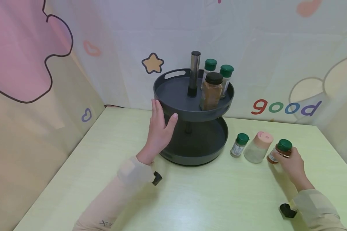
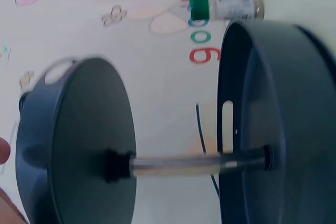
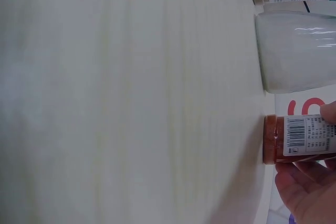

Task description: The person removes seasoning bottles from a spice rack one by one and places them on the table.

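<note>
A dark grey two-tier turntable rack [image 1: 191, 158] stands on the table. My left hand [image 1: 159, 133] rests against the left front rim of its upper tray, fingers straight and thumb spread. In the left wrist view, both tiers of the rack [image 2: 294, 77] show, with fingertips at the left edge. At the right, my right hand [image 1: 295, 165] grips a spice jar [image 1: 284, 146] with a green lid and red-brown contents. The right wrist view shows that spice jar [image 3: 310, 139] standing at the table surface, thumb on one side and fingers on the other.
On the upper tray stand a brown spice jar with a black lid [image 1: 211, 94] and two green-lidded jars [image 1: 226, 72]. A small green-lidded jar [image 1: 238, 147] and a clear pink-topped shaker [image 1: 257, 149] stand between the rack and my right hand. A printed cloth [image 1: 127, 41] hangs behind.
</note>
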The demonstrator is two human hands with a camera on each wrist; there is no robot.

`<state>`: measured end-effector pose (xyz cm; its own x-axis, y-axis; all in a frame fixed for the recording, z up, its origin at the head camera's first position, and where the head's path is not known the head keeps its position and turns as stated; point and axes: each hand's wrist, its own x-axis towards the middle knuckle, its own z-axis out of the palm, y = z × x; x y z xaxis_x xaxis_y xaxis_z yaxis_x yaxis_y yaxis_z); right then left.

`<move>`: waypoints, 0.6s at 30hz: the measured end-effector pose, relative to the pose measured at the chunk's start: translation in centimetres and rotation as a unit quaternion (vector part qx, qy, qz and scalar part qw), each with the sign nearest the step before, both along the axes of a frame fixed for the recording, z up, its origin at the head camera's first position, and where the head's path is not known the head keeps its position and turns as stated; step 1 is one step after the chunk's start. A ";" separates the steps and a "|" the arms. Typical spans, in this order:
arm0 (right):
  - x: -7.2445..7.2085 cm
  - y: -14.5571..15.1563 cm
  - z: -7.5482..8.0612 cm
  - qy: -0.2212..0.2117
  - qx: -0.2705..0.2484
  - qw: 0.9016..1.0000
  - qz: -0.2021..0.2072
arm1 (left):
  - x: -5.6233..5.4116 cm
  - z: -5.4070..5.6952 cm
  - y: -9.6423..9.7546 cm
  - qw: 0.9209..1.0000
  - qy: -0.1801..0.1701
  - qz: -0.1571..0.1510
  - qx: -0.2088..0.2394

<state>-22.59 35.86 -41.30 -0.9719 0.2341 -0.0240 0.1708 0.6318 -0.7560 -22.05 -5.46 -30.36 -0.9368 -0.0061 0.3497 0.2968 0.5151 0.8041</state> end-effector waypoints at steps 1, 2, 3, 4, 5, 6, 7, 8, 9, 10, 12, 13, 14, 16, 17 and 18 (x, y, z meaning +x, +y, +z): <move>0.0 0.0 0.0 -0.001 0.001 1.000 0.000 | 0.4 -0.2 0.3 1.000 0.008 -0.002 -0.003; 0.0 0.0 0.0 -0.002 0.001 1.000 0.001 | 0.9 -0.4 0.5 1.000 0.018 -0.004 -0.009; 0.0 0.0 0.0 -0.002 -0.002 1.000 0.002 | 1.2 -0.6 0.8 1.000 0.025 -0.009 -0.014; 0.0 0.0 0.1 -0.002 -0.002 1.000 0.002 | 1.6 -0.7 1.1 0.999 0.031 -0.014 -0.019; 0.0 0.0 0.1 -0.002 -0.002 1.000 0.002 | 1.9 -0.9 1.4 0.999 0.036 -0.019 -0.025; 0.0 0.0 0.1 -0.003 -0.002 1.000 0.003 | 2.2 -1.0 1.7 0.998 0.040 -0.025 -0.030; 0.0 0.0 0.1 -0.004 -0.002 1.000 0.004 | 2.4 -1.1 1.9 0.998 0.042 -0.030 -0.033; 0.0 0.0 0.2 -0.005 -0.004 1.000 0.005 | 2.5 -1.2 2.0 0.998 0.044 -0.033 -0.034; 0.0 0.0 0.2 -0.005 -0.004 1.000 0.005 | 2.6 -1.2 2.1 0.998 0.043 -0.034 -0.035; 0.0 0.0 0.2 -0.004 -0.003 1.000 0.006 | 2.7 -1.2 2.2 0.998 0.044 -0.034 -0.035; 0.1 0.0 0.1 -0.003 -0.002 1.000 0.005 | 2.6 -1.2 2.2 0.998 0.045 -0.032 -0.035; 0.1 0.0 0.1 -0.002 -0.001 1.000 0.005 | 2.5 -1.2 2.2 0.998 0.044 -0.030 -0.033; 0.1 0.0 0.1 0.000 -0.001 1.000 0.004 | 2.5 -1.1 2.2 0.998 0.043 -0.029 -0.032; 0.1 -0.1 0.1 0.002 -0.001 1.000 0.003 | 2.3 -1.0 2.1 0.998 0.041 -0.029 -0.028; 0.1 -0.1 0.0 0.003 -0.001 1.000 0.002 | 2.2 -1.0 2.0 0.999 0.039 -0.028 -0.025; 0.1 0.0 0.0 0.003 0.001 1.000 0.001 | 2.1 -1.0 2.0 0.999 0.037 -0.027 -0.023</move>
